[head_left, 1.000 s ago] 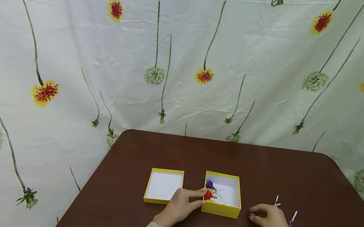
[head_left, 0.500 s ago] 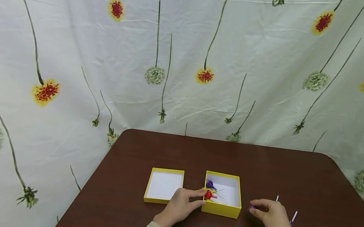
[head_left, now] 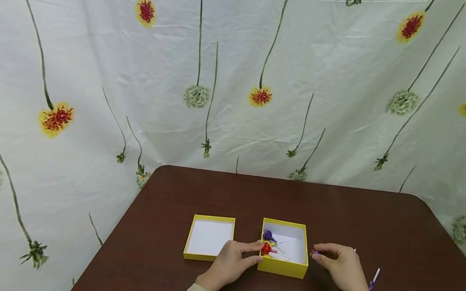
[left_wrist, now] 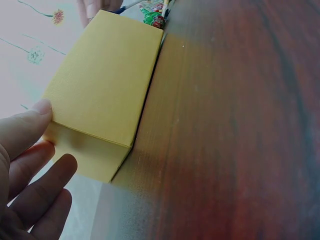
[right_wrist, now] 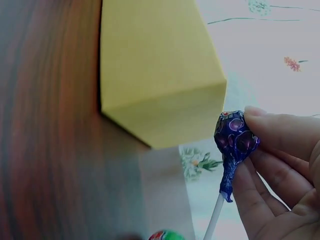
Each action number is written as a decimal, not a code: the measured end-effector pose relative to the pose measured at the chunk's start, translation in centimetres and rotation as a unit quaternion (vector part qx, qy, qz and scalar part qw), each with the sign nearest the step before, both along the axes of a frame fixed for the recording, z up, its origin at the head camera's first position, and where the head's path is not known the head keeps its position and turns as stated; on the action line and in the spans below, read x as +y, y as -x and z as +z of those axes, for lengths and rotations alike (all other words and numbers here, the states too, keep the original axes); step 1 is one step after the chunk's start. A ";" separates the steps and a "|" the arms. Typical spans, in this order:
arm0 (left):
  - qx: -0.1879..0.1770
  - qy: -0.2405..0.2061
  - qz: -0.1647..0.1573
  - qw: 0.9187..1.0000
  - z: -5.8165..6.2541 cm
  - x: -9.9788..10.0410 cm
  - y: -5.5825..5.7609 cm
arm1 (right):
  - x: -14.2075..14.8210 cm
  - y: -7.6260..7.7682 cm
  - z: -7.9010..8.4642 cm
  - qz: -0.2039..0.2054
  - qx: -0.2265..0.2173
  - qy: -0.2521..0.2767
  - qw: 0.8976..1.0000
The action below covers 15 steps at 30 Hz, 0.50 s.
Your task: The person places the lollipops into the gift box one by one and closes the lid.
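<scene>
My right hand (head_left: pixel 344 269) pinches a lollipop in a purple wrapper (right_wrist: pixel 235 137) between thumb and fingers, its white stick pointing down in the right wrist view. It is raised close to the right side of a yellow box (head_left: pixel 282 268). Inside this box, along its left wall, lie a purple lollipop (head_left: pixel 268 235) and a red lollipop (head_left: pixel 267 249), with a bit of yellow wrapper by them. My left hand (head_left: pixel 231 262) holds the box at its front left corner, thumb (left_wrist: pixel 40 111) at the edge and fingers against the side wall.
A yellow lid (head_left: pixel 210 238) with a white inside lies left of the box on the dark brown table (head_left: pixel 188 189). Beyond the right hand lies another lollipop (head_left: pixel 373 282). A green-wrapped lollipop (left_wrist: pixel 152 18) shows past the box. A flowered cloth (head_left: pixel 229 61) hangs behind.
My right hand has lifted the purple lollipop and carried it left and slightly back toward the box. The left hand has stayed at the box corner.
</scene>
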<state>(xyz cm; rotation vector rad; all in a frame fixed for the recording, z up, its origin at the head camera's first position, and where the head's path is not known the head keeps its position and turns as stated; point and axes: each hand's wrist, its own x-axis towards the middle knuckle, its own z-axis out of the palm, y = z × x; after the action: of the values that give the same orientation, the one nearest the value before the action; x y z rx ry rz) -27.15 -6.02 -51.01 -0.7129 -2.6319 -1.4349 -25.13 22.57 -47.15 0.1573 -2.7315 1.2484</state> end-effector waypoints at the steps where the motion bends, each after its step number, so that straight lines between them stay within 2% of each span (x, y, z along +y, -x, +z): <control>1: 0.000 -0.001 0.000 1.000 0.0 0.0 0.0 | -0.2 0.1 0.1 0.000 -0.002 0.003 1.000; 15: -0.002 -0.005 -0.001 1.000 0.0 0.0 0.1 | -2.5 1.1 1.7 0.015 0.000 0.021 1.000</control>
<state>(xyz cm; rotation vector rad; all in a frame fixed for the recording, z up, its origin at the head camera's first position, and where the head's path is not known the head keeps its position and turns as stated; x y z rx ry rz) -27.21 -6.07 -51.00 -0.7114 -2.6251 -1.4510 -26.28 20.10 -45.45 0.1954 -2.7094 1.3129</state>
